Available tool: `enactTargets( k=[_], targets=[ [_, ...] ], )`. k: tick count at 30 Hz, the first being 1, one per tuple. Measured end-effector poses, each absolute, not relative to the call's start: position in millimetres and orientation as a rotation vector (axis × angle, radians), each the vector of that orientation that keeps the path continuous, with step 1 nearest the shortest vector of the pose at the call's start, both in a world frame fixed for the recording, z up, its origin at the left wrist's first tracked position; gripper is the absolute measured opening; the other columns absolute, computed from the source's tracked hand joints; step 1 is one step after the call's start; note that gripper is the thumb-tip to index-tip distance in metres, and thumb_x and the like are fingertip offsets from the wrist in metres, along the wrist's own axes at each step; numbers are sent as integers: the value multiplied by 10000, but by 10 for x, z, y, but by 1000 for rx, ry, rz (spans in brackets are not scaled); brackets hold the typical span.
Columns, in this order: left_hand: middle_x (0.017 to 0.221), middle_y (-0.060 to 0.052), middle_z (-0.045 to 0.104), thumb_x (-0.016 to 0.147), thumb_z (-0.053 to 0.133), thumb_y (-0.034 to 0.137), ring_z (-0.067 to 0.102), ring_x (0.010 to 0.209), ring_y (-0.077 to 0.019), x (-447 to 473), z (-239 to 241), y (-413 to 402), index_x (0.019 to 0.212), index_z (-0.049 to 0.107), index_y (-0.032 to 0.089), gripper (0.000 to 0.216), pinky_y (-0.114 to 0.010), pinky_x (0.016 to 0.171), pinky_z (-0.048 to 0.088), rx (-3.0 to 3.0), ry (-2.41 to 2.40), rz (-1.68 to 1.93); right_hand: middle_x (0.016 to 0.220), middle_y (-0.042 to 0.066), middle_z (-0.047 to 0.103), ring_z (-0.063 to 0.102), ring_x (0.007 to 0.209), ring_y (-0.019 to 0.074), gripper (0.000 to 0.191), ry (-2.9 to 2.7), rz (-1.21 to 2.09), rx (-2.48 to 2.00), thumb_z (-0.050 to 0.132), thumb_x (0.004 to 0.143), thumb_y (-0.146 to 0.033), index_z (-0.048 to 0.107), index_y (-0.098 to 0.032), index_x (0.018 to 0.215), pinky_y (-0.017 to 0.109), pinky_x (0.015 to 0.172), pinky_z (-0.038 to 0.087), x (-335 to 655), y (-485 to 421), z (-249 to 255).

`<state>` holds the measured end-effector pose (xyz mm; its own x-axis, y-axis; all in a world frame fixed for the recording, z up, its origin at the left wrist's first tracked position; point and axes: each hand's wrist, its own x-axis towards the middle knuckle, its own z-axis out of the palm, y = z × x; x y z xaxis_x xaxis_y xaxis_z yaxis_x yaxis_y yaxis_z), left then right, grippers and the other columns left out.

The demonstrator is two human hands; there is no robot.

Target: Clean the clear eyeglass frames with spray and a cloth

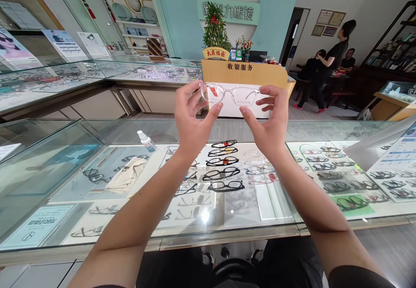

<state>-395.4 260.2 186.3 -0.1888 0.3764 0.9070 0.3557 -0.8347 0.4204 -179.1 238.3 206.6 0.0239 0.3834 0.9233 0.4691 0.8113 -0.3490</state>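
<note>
A pair of clear-framed eyeglasses (230, 94) is held up in front of me, above the glass counter. My left hand (195, 114) pinches the frame at its left end, fingers behind and thumb below the lens. At the other end, my right hand (269, 114) grips the frame near the hinge. A red mark shows on the left lens, and small print sits on the right one. Below my hands, several dark-framed eyeglasses (222, 173) lie in a column. Clear-framed pairs (260, 169) lie beside them, partly hidden by my right forearm.
The glass display counter (182, 240) spans the front. On it are a white spray bottle (146, 141) and a beige cloth (126, 175). A wooden cashier desk (276, 75) with a plant (214, 28) stands beyond. A person (331, 58) walks at the right, near seated people.
</note>
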Motion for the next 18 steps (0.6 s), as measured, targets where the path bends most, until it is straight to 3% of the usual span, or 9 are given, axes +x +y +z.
enactTargets(
  k=[18],
  targets=[
    [1279,-82,617,873,843,754,662,1202,-302,-3800,1922,2359,1356,537,360,694,-481,907,598,1932,1296,2497,1384,94,727,724,1158,253,420,-1615,139,-717,718,1051,-565,612,-331,1383,475,950,636,-1754,2450,2063]
  ],
)
